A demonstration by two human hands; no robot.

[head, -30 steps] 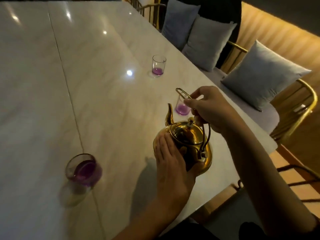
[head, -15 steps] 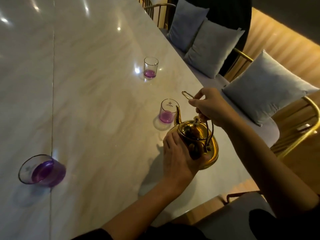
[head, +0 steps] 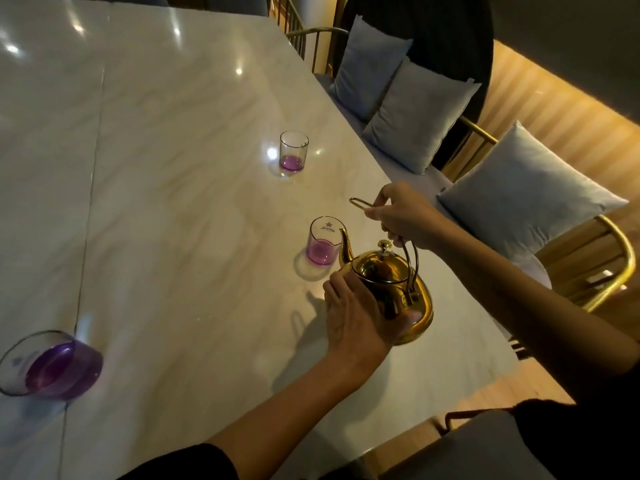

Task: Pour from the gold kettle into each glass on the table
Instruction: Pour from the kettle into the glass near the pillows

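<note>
The gold kettle (head: 391,289) is held above the marble table (head: 180,237) near its right edge. My right hand (head: 401,216) grips its dark arched handle from above. My left hand (head: 356,313) cups the kettle's left side and bottom. The spout tip sits at the rim of the middle glass (head: 323,240), which holds some purple liquid. A far glass (head: 293,152) has a little purple liquid at its bottom. A near-left glass (head: 52,365) holds more purple liquid.
A bench with grey cushions (head: 415,112) runs along the table's right side. A gold-framed chair (head: 613,261) stands at the right, and another chair seat (head: 467,448) sits close below my arms. A seam (head: 91,188) runs down the tabletop.
The kettle has moved forward toward the middle glass and its spout now reaches that glass's rim. Both hands kept their hold. The view has shifted right, so the near-left glass sits further left.
</note>
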